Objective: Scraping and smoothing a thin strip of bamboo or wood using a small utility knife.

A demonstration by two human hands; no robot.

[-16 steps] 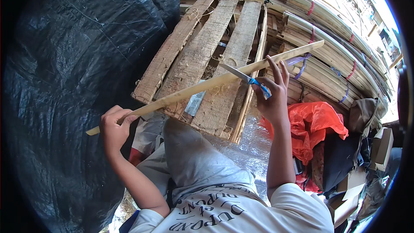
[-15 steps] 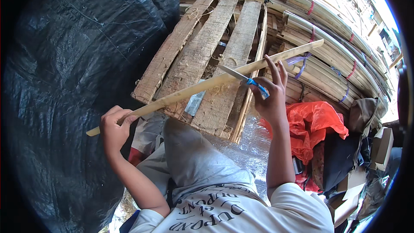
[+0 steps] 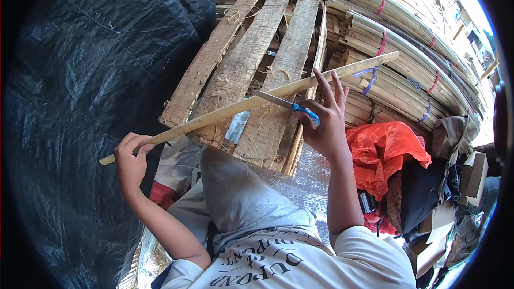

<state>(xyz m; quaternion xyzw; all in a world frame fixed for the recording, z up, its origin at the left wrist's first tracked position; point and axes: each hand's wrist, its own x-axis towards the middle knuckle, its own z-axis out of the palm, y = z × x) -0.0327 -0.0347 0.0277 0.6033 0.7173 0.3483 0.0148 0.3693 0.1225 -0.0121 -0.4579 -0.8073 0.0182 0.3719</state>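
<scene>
A long, pale strip that looks like split bamboo (image 3: 235,108) slants up from lower left to upper right across a slatted wooden pallet (image 3: 241,77). Near its lower end, my left hand (image 3: 131,158) is closed round it. My right hand (image 3: 327,120) pinches the blue handle of a knife (image 3: 286,104) between thumb and forefinger. The blade points left and lies close along the strip's near edge; whether it touches cannot be made out. My other right fingers stretch up beside the strip, toward its upper end.
Thin shavings lie on the pallet. Tied bundles of wooden strips (image 3: 396,48) are stacked at the back right. Dark plastic sheeting (image 3: 96,75) hangs at the left. To the right are a red plastic bag (image 3: 383,152) and a cardboard box (image 3: 474,179). My knee (image 3: 225,176) is against the pallet's near end.
The knife in my right hand has shifted left and slightly down along the strip. My left hand and the strip have moved a little left. The whole view has shifted slightly.
</scene>
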